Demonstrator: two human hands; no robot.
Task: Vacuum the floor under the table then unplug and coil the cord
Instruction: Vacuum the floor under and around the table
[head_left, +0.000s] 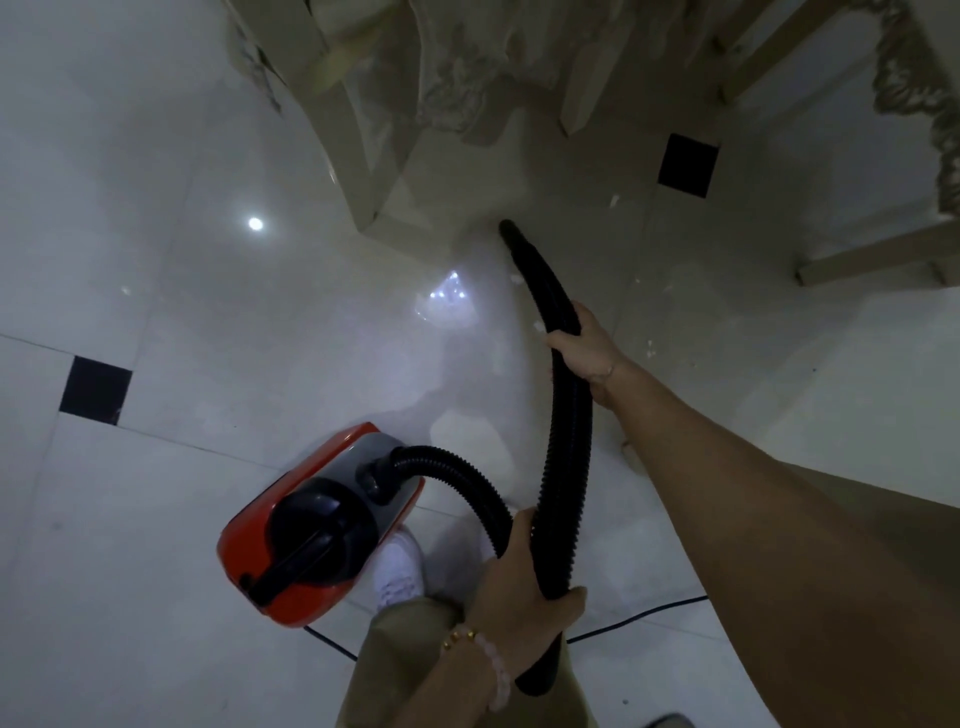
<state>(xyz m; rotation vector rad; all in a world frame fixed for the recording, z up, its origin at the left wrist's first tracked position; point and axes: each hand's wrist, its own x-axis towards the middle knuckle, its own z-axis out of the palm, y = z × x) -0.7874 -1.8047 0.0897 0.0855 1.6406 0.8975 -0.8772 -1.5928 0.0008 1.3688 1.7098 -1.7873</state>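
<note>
my right grip (582, 348) is closed round the black hose (563, 467) just behind its nozzle (511, 239), whose tip is down at the floor (156, 260) by a chair leg (363, 171), while my left grip (519, 577) clasps the hose's low bend, the red vacuum (322, 519) sits beside my shoe (397, 571), and the cord (691, 600) trails on the tiles.

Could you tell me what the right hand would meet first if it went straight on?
The right hand would probably meet the glossy white tiled floor past the black hose tip, beside the cream wooden leg; depth unclear.
</note>
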